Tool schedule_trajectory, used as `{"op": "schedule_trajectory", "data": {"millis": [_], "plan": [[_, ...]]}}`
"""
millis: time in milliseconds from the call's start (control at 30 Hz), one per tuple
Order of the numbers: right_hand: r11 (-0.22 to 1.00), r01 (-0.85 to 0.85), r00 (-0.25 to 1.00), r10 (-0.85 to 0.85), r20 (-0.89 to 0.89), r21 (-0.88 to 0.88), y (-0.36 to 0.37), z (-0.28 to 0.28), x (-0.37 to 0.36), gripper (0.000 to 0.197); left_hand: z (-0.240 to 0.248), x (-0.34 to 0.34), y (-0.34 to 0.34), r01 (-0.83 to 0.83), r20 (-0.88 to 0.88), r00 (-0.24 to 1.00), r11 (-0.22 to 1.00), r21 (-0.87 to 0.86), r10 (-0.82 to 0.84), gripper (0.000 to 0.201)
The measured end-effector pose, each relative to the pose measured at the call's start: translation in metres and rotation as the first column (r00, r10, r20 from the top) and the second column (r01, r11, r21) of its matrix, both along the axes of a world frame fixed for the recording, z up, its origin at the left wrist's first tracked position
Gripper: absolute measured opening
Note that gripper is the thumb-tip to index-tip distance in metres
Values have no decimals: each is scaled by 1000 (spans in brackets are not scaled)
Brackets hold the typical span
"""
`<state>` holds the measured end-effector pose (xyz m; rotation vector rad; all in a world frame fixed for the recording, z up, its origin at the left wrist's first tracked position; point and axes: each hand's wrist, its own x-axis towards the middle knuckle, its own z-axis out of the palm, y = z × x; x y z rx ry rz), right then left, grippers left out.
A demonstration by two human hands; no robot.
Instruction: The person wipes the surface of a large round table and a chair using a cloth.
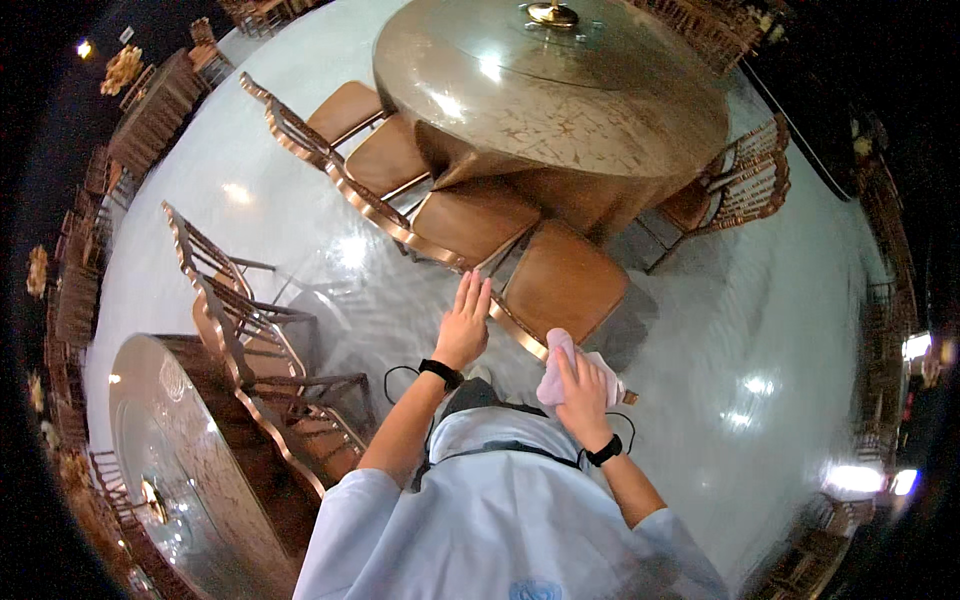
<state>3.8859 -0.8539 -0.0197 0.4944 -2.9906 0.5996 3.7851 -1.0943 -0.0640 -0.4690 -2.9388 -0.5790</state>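
Right in front of me stands a chair with a brown seat (568, 282) and a copper-coloured back rail (517, 328). My left hand (464, 328) is at the left end of that rail, its fingers straight and close together; I cannot tell whether it presses on the rail. A pale pink cloth (556, 372) is gripped in my right hand (582, 395), at the right end of the same rail. The cloth partly hides that end. A small brown thing (629, 397) shows beside the cloth, too small to name.
Several similar chairs (470, 220) line the large round table (560, 130) ahead, which has a brown cloth and a glass turntable. Behind my left arm are more chairs (255, 375) and a second round table (150, 400). Glossy pale floor (740, 330) stretches to my right.
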Motion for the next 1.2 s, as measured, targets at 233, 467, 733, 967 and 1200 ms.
{"op": "schedule_trajectory", "data": {"millis": [233, 467, 733, 967, 1200], "plan": [[995, 48, 997, -42, 60, -86, -14, 12, -8, 77, 5, 6, 2, -10, -18, 1000, 988, 152, 13, 77], [985, 116, 991, -106, 77, -129, -57, 14, -25, 78, 21, 1, -33, 148, 100, 972, 887, 438, -212, 72], [991, 43, 999, -46, 23, 128, -140, 13, -89, 84, 21, -38, -129, -68, 376, 896, 766, 640, -234, 30], [936, 201, 975, -221, 38, 290, -169, -11, -118, 80, 7, -46, -185, -202, 469, 877, 803, 560, -107, 26], [956, 243, 964, -258, 71, 166, -163, -11, -121, 66, -14, -23, -186, -174, 588, 794, 867, 466, -157, 28]]}}
